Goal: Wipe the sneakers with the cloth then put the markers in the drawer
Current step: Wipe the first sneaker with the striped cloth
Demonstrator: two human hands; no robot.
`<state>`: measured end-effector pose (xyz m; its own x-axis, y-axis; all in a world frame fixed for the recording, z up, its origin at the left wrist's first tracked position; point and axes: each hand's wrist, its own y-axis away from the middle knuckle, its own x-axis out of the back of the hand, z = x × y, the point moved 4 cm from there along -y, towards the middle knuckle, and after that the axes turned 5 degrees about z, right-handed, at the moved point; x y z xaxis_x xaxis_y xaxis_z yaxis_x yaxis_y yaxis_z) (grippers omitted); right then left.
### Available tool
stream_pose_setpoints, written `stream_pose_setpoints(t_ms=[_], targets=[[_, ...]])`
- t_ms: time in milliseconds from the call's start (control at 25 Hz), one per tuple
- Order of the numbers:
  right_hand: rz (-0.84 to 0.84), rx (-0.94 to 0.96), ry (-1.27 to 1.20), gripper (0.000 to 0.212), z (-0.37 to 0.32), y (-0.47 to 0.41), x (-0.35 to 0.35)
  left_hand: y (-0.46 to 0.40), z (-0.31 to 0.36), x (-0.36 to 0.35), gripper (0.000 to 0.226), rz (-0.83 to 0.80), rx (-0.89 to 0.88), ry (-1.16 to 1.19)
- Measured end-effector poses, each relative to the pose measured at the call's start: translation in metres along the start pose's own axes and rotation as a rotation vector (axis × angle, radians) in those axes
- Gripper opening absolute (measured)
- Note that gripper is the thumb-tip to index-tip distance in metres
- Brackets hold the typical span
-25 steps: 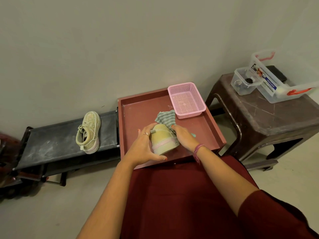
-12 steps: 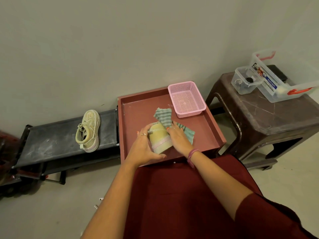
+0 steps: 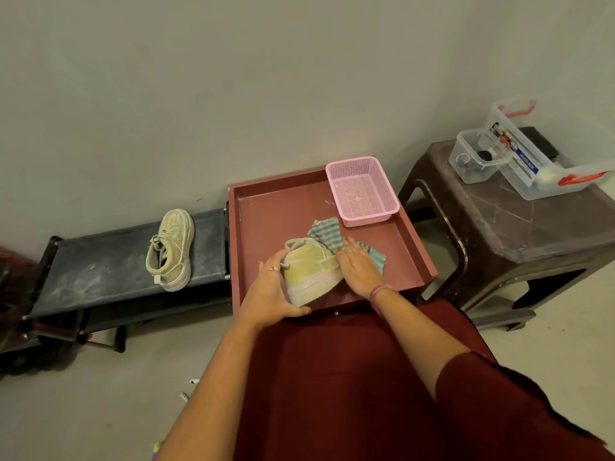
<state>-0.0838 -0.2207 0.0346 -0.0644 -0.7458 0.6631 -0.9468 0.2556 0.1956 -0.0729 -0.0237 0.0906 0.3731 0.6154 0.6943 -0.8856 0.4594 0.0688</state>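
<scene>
My left hand [image 3: 271,287] grips the sneaker [image 3: 311,272] heel in the red tray [image 3: 266,214], right fingers [image 3: 349,252] flat, pressing the striped cloth [image 3: 327,232] against its side; best brace firmly, wipe evenly.

Pale yellow-green suede sneaker with a pink-trimmed sole [image 3: 311,272] lies on its side in the near half of the shallow reddish-brown drawer tray [image 3: 263,207], heel loop toward the wall, sole facing the near edge. Green-and-grey striped cloth [image 3: 327,232] is crumpled just behind and to the right of it, touching the shoe and spread on the tray floor. A second, matching dirty pale sneaker [image 3: 171,249] sits upright on the dusty black rack shelf [image 3: 100,271] to the left, toe toward the wall, laces loose.
</scene>
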Motion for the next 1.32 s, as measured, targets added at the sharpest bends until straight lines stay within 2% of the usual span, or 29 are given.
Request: stream_pose_setpoints(t_ms=[120, 280, 400, 560, 760, 880, 1000, 1160, 1240, 1320], targets=[[0.002, -0.05, 0.031, 0.049, -0.006, -0.006, 0.001, -0.005, 0.001, 0.0, 0.115, 0.019, 0.005, -0.013], [0.031, 0.17, -0.204, 0.05, -0.059, 0.062, -0.019, -0.007, -0.008, 0.0, 0.113, 0.077, 0.046, 0.066], [0.006, 0.289, -0.163, 0.051, -0.055, 0.088, -0.027, -0.001, -0.014, -0.005, 0.114, 0.076, 0.067, 0.095], [0.1, 0.106, -0.081, 0.051, -0.019, 0.045, -0.011, 0.004, -0.017, -0.008, 0.102, 0.088, 0.104, 0.117], [0.087, -0.064, -0.091, 0.052, -0.003, 0.019, 0.004, 0.0, -0.013, -0.007, 0.108, 0.086, 0.11, 0.122], [0.064, 0.001, -0.138, 0.05, -0.027, 0.046, -0.005, -0.001, -0.009, -0.006, 0.105, 0.097, 0.091, 0.128], [0.025, 0.072, -0.284, 0.05, -0.059, 0.084, -0.012, -0.001, -0.004, -0.007, 0.102, 0.126, 0.102, 0.157], [0.042, 0.24, -0.143, 0.05, -0.074, 0.105, -0.019, 0.0, -0.002, -0.014, 0.079, 0.163, 0.163, 0.273], [0.078, 0.257, -0.101, 0.051, -0.07, 0.096, -0.017, 0.001, -0.002, -0.015, 0.086, 0.184, 0.186, 0.28], [0.074, 0.175, -0.196, 0.05, -0.067, 0.082, -0.014, 0.002, -0.004, -0.017, 0.102, 0.183, 0.199, 0.241]])
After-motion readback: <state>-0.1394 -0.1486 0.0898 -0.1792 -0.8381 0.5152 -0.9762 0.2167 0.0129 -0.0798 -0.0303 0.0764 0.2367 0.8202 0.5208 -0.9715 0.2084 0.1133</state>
